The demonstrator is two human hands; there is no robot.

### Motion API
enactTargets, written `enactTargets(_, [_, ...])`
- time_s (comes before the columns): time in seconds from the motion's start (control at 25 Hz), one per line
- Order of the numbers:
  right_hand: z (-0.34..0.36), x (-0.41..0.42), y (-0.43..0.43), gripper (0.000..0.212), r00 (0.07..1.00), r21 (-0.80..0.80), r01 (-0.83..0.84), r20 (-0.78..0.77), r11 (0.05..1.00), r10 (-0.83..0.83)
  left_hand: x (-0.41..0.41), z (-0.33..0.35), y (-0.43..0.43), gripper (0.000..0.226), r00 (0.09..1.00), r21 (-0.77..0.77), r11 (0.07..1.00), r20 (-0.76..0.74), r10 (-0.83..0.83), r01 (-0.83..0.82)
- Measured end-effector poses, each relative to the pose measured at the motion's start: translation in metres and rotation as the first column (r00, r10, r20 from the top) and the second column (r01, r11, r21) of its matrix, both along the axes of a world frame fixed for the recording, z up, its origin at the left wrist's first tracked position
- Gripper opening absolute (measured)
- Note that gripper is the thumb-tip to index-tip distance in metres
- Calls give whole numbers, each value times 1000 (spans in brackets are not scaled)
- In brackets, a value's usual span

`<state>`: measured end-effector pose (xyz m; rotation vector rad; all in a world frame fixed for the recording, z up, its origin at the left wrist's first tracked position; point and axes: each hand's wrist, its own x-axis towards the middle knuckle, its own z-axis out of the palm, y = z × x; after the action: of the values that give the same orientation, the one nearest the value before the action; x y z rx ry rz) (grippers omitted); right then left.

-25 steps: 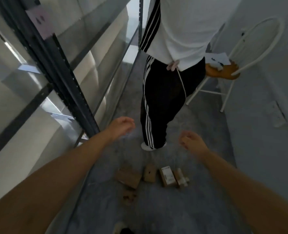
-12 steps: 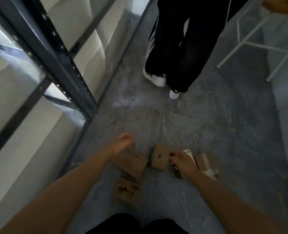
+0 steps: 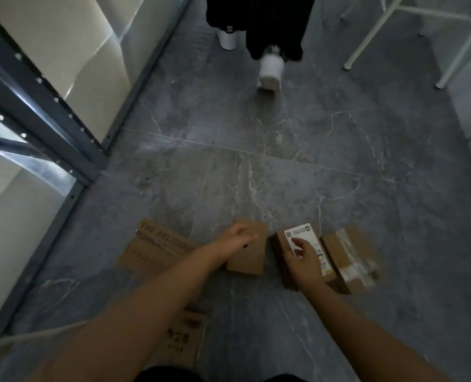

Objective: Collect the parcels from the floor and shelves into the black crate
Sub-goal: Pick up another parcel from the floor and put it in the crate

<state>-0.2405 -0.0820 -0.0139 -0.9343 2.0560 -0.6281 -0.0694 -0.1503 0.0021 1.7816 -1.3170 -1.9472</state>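
Head view. Parcels lie in a row on the grey tiled floor (image 3: pixel 284 161), directly in front of the crouching person. From left to right these are a flat printed carton (image 3: pixel 157 245), a small plain box (image 3: pixel 249 257), a labelled box (image 3: pixel 310 244) and a taped box (image 3: pixel 350 257). A second printed box (image 3: pixel 186 340) lies nearer, partly under the left forearm. The black crate is not in view.

The left hand (image 3: pixel 235 238) rests on top of the small plain box, which sits directly beneath the fingers. The fingers lie pressed together across its far part. Blur hides whether they hook over the edge.

The right hand (image 3: pixel 301 257) is on the labelled box just beside it. The long axis of that box runs away from the person, roughly in line with the right forearm. The fingers curl over the white label and appear to clasp the box across its narrow width.

Each hand is on the box nearest to it, so the likely next move is a straight lift. The flat carton and the taped box lie just outside the hands, untouched.
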Motion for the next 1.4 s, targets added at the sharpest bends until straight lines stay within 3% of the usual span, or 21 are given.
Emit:
enactTargets(0.16, [-8,-37,18,46,984,39,103,-150,994,-96,-40,-13,15,49,996,103,991,-24,-83,85])
enactTargets(0.36, [-15,-55,21,56,963,165,-8,-266,986,53,-83,-27,41,42,957,196,950,-209,-200,242])
enactTargets(0.52, [-20,-41,32,67,950,260,8,-303,966,74,-84,-41,52,55,959,232,934,-144,-243,271])
enactTargets(0.68, [-27,-37,32,76,940,305,69,-339,950,40,-83,-46,51,61,951,234,928,-180,-251,290])
enactTargets(0.84, [-26,-53,20,58,984,335,133,-157,933,-84,-82,-46,53,72,952,254,924,-184,-245,287])
enactTargets(1.0, [-20,-61,30,40,1000,419,10,-27,908,2,-74,-39,56,76,968,284,934,-183,-170,218])
enactTargets(1.24, [6,-45,31,19,934,214,294,144,931,-328,-67,4,47,69,958,172,968,-252,-135,182])
enactTargets(1.4, [99,-29,-7,23,892,49,390,229,920,-390,-59,95,12,61,959,83,996,-277,63,-41])
